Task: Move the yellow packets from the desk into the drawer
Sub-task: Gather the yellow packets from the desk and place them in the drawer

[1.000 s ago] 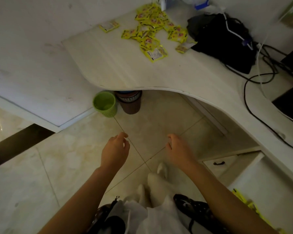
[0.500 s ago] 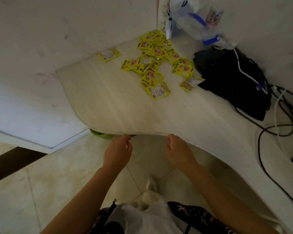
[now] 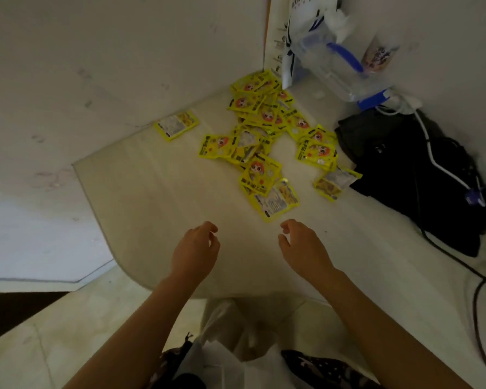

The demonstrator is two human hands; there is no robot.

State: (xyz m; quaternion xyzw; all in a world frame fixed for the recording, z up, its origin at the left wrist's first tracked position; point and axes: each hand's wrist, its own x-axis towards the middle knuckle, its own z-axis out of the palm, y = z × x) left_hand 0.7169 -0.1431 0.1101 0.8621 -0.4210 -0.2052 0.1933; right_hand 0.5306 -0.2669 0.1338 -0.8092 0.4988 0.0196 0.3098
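Yellow packets (image 3: pixel 264 136) scattered, overlapping

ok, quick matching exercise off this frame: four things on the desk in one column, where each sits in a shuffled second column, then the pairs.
Things:
1. lone yellow packet
2. black bag
3. clear plastic bag
4. right hand

Places:
A. far corner of the desk, against the wall
B. right of the packet pile, with a white cable across it
C. apart from the pile, on its left, near the wall
D. over bare desk, just short of the nearest packet, holding nothing

Pairs: 1-C, 2-B, 3-A, 4-D
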